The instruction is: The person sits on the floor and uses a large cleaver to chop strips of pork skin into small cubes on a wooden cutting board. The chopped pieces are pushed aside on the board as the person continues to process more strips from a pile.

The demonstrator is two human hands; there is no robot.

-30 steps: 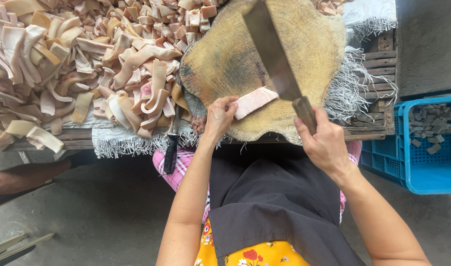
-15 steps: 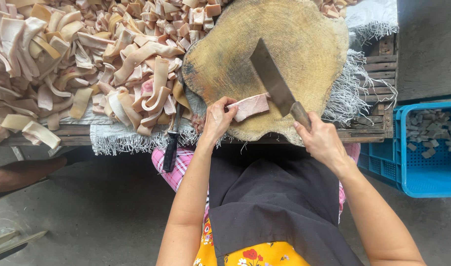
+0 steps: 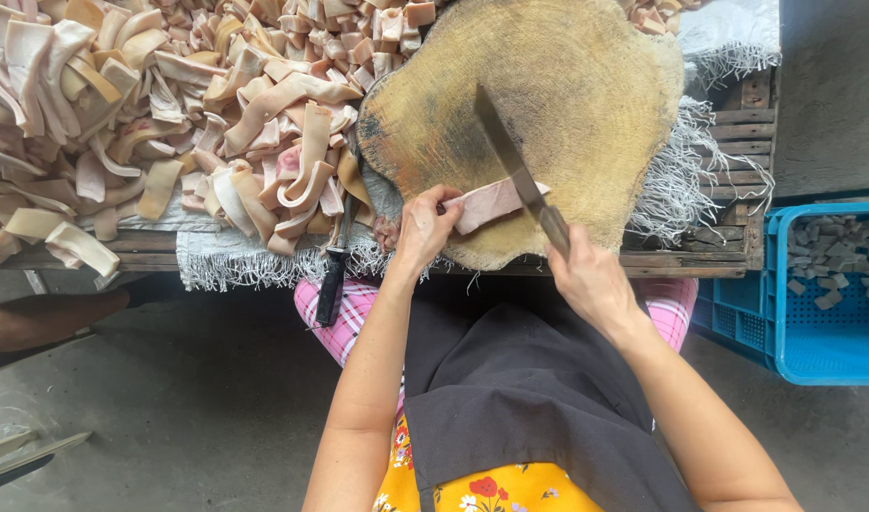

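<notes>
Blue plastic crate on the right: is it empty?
No, the blue plastic crate holds a scatter of small pale cut pieces on its perforated floor.

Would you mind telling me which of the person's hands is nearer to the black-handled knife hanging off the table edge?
Left. The left hand pins the pale strip on the wooden block, just right of the black-handled knife. The right hand grips the cleaver, farther right.

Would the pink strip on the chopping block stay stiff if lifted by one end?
Probably not: the strip looks soft, and similar strips in the pile curl and droop. It looks moist, so likely slippery; the left hand pins one end.
</notes>
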